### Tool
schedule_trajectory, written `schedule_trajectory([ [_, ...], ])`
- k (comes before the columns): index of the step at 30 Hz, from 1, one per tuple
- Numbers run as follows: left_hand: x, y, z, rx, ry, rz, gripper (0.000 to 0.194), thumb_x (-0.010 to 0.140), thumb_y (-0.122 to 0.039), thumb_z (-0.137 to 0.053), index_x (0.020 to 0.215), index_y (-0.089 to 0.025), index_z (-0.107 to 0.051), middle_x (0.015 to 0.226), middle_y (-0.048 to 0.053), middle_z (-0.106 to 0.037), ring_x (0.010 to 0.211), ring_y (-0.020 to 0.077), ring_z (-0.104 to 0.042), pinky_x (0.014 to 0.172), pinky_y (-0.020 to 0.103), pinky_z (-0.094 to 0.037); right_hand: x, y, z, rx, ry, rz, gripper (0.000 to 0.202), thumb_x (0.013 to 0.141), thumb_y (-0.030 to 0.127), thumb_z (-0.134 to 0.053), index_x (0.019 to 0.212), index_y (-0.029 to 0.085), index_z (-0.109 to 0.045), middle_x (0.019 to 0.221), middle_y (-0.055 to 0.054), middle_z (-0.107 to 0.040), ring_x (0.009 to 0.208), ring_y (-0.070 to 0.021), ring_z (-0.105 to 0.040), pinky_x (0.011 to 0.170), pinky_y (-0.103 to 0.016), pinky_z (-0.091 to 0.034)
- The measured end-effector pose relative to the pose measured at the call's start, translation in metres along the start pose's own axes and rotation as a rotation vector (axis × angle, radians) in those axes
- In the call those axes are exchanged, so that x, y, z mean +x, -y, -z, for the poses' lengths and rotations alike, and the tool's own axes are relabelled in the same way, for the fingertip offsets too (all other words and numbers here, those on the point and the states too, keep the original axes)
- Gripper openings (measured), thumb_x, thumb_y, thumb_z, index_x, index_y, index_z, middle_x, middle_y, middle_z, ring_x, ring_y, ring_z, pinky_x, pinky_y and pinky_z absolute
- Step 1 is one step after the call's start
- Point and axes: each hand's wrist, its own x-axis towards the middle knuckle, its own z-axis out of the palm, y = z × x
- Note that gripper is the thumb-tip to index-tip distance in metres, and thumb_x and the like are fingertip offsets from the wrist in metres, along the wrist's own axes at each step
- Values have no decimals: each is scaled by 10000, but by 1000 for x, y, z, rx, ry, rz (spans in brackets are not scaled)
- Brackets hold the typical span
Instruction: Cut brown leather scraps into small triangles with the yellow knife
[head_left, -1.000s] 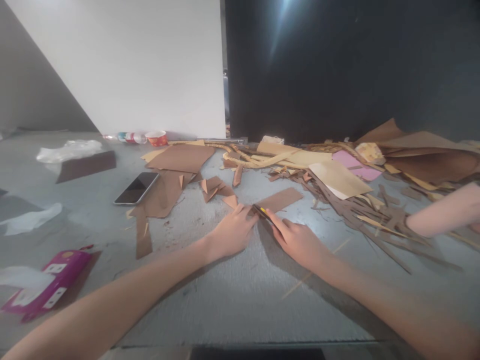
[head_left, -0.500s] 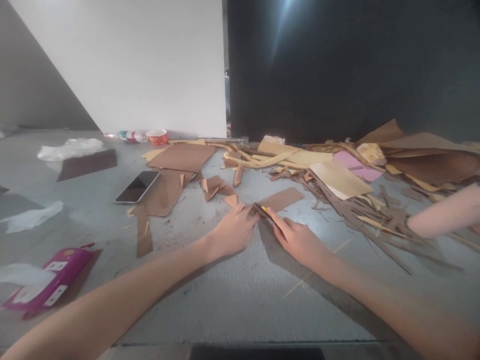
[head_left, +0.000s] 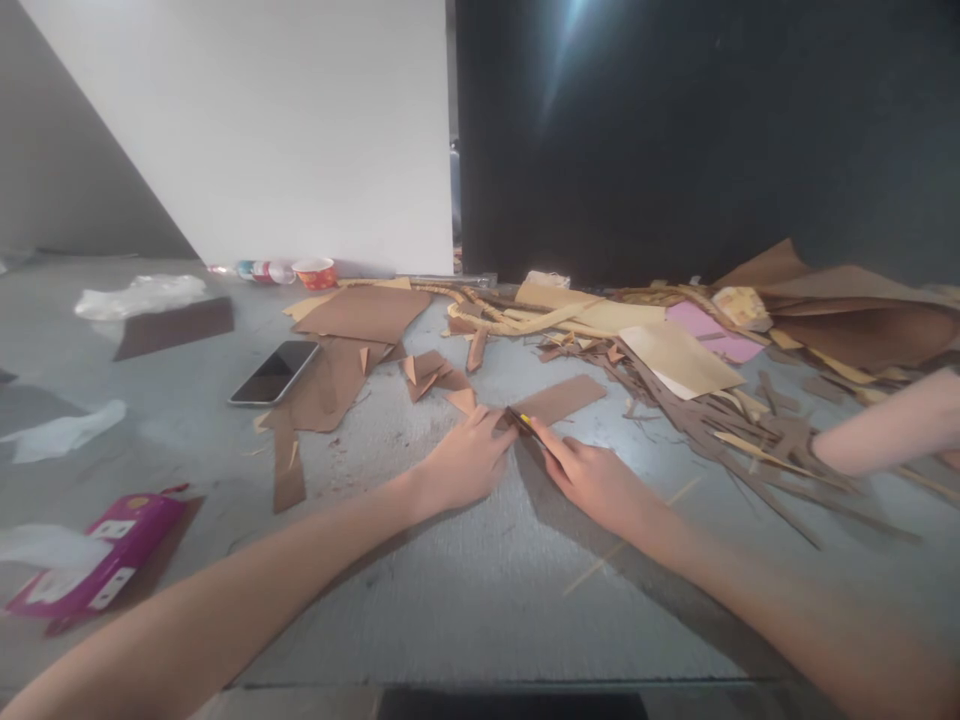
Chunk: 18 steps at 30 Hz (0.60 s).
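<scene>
At the middle of the grey table, my left hand (head_left: 466,460) presses its closed fingers onto the near end of a flat brown strip (head_left: 568,396). My right hand (head_left: 596,482) grips a slim dark utility knife with a yellow part (head_left: 526,422), the forefinger laid along it. Its tip meets the strip close to my left fingertips, though the exact contact is too small to make out. Just beyond my left hand lie folded brown scraps (head_left: 426,378).
Left of me are a phone (head_left: 276,374), brown sheets (head_left: 337,385) and a purple tissue pack (head_left: 120,550). A paper cup (head_left: 315,272) stands at the back. Brown offcuts (head_left: 697,425) heap up on the right, where another person's forearm (head_left: 892,425) reaches in.
The knife and the fingers of my right hand have shifted very slightly. My left hand and the strip stay in place.
</scene>
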Motion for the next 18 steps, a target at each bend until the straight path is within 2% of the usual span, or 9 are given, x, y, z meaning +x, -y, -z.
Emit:
schedule_trajectory([
  [7, 2, 0, 1, 48, 51, 12, 450, 1022, -154, -496, 1458, -99, -590, 1454, 194, -596, 1275, 317, -560, 1115, 469, -518, 6, 4, 7, 22, 32, -30, 623, 1093, 246, -421, 1714, 214, -413, 752, -43, -741, 563, -167, -600, 566, -279, -335],
  [14, 8, -2, 3, 169, 85, -131, 337, 1012, -131, -495, 1225, -115, -755, 1312, 192, -695, 1293, 352, -570, 1148, 505, -449, 18, 12, 29, 66, 109, -95, 598, 1075, 243, -428, 1668, 200, -495, 748, -57, -752, 574, -175, -608, 561, -301, -282],
  [18, 9, -3, 2, 169, 121, -96, 334, 977, -128, -519, 1236, -106, -728, 1301, 197, -682, 1303, 348, -567, 1129, 482, -473, 21, 13, 33, 106, 102, -108, 597, 1051, 228, -455, 1643, 200, -528, 743, -51, -745, 586, -172, -602, 579, -304, -260],
])
